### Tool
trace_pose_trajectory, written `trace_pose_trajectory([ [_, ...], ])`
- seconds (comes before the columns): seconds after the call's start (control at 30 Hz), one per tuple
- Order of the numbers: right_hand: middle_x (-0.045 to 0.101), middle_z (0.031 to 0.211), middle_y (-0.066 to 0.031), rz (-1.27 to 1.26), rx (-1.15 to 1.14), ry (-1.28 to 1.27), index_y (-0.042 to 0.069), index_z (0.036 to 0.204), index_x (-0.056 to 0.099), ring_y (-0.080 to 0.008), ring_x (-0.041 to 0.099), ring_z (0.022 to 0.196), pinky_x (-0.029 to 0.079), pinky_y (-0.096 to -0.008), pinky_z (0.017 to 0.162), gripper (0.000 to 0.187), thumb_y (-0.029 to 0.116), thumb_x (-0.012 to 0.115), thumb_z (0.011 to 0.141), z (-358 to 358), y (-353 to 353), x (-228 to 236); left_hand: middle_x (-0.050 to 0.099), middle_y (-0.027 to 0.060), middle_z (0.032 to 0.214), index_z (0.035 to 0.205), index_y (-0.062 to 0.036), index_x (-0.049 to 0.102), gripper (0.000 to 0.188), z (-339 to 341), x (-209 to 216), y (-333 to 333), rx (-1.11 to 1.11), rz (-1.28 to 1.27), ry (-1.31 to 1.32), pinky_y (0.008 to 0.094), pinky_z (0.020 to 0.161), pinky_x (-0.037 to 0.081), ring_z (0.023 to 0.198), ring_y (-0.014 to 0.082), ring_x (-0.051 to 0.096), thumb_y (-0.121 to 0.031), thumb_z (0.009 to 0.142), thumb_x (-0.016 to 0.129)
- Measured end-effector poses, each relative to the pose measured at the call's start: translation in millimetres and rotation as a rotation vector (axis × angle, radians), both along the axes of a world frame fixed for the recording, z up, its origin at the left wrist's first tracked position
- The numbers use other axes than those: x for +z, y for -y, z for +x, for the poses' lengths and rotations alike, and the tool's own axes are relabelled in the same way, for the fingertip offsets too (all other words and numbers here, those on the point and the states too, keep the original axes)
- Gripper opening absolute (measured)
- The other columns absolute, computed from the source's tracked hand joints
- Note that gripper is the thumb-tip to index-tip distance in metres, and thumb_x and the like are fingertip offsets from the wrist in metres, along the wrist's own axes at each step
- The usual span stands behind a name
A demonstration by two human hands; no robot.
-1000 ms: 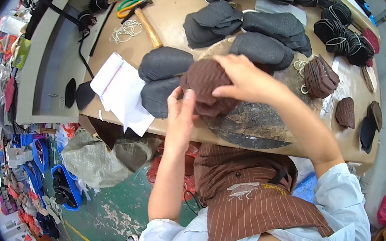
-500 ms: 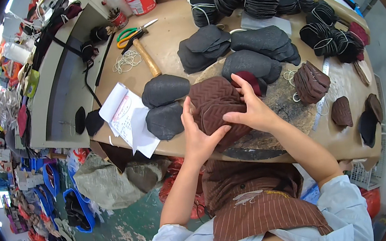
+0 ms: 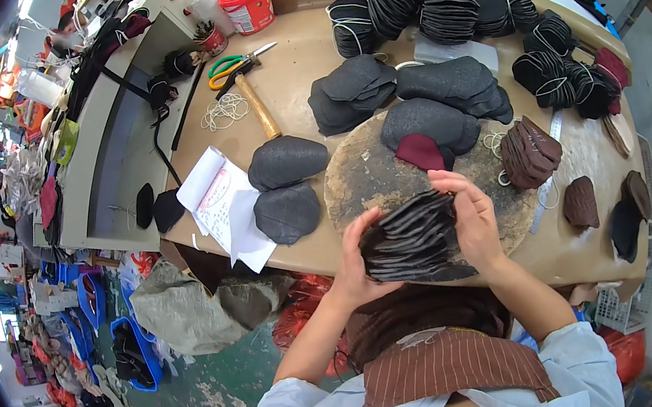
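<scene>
Between my two hands is a thick stack of cut leather-like pieces (image 3: pixel 409 238), its dark layered edges turned up. My left hand (image 3: pixel 356 261) presses the stack's left side, and my right hand (image 3: pixel 475 221) closes on its right side. The stack is over the near edge of a round, worn chopping block (image 3: pixel 366 165). Behind it on the block lie a maroon piece (image 3: pixel 420 152) and a pile of black pieces (image 3: pixel 426 120). A brown bundle of quilted pieces (image 3: pixel 531 152) and a loose pale cord (image 3: pixel 493 144) are to the right.
Left of the block are two black piles (image 3: pixel 288 161), white papers (image 3: pixel 218 197), a wooden-handled hammer (image 3: pixel 257 105) and scissors (image 3: pixel 238 67). Tied black bundles (image 3: pixel 448 18) stand at the back. A ruler (image 3: pixel 547 182) and loose brown pieces (image 3: pixel 580 203) lie to the right.
Both hands have brought the stack nearer to me and turned it, so its dark edges show instead of the brown quilted face. The maroon piece and the block are more exposed.
</scene>
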State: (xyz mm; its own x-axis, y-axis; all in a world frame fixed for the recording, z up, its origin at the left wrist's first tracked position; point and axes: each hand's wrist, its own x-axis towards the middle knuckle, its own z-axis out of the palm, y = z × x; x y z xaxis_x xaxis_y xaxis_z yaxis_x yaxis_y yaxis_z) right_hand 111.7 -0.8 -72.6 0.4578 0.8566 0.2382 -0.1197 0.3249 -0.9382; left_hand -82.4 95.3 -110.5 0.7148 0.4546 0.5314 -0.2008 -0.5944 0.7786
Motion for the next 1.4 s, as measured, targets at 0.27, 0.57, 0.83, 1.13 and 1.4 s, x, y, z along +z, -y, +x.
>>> trace_pose_trajectory([
  [0.27,0.043,0.138,-0.0165,-0.031,0.097,-0.267,-0.004,0.138,0.036,-0.0212,0.042,0.127,0.03,-0.0324,0.106,0.049,0.024,0.044,0.099,-14.4,-3.1,1.0,0.038,0.0233,0.137,0.144,0.0022,0.014,0.123,18.4,11.8,-0.1,0.167,-0.09,-0.032,0.0434,0.104,0.036,0.125,0.0365,0.041,-0.021,0.052,0.092],
  [0.57,0.026,0.145,-0.0251,-0.119,0.151,0.795,0.0,0.141,0.032,-0.0435,0.022,0.136,0.017,-0.0508,0.111,0.078,0.053,0.052,0.087,-14.4,13.0,3.9,0.045,0.022,0.128,0.144,0.0011,0.016,0.118,11.3,12.9,7.0,0.114,-0.009,-0.074,0.0434,0.098,0.041,0.116,0.0357,0.047,-0.02,0.055,0.091],
  [0.83,0.025,0.146,-0.0241,-0.161,0.208,0.869,-0.001,0.143,0.029,-0.0425,0.021,0.137,0.015,-0.0496,0.111,0.08,0.056,0.045,0.09,-12.3,12.3,13.1,0.051,0.0171,0.123,0.142,-0.0028,0.027,0.105,13.8,11.6,4.5,0.083,-0.145,-0.119,0.0414,0.094,0.043,0.111,0.0343,0.052,-0.008,0.055,0.085],
  [1.13,0.055,0.122,-0.0157,-0.365,0.239,0.397,-0.002,0.134,0.042,-0.0239,0.055,0.112,0.041,-0.034,0.097,0.072,0.015,0.076,0.073,-2.9,24.5,26.0,0.049,0.011,0.127,0.143,-0.003,0.025,0.092,9.4,50.0,4.4,-0.083,-0.726,-0.229,0.0342,0.1,0.04,0.116,0.0199,0.05,-0.01,0.071,0.082],
  [1.4,0.058,0.121,-0.0076,-0.457,-0.194,-0.089,0.001,0.131,0.048,-0.0195,0.057,0.108,0.043,-0.0336,0.097,0.068,0.013,0.072,0.07,90.3,132.3,10.9,0.052,0.0198,0.11,0.118,0.0036,0.053,0.058,-67.5,32.5,-97.3,0.945,0.058,-0.544,0.0394,0.091,0.045,0.102,0.0338,0.053,-0.025,0.075,0.078],
])
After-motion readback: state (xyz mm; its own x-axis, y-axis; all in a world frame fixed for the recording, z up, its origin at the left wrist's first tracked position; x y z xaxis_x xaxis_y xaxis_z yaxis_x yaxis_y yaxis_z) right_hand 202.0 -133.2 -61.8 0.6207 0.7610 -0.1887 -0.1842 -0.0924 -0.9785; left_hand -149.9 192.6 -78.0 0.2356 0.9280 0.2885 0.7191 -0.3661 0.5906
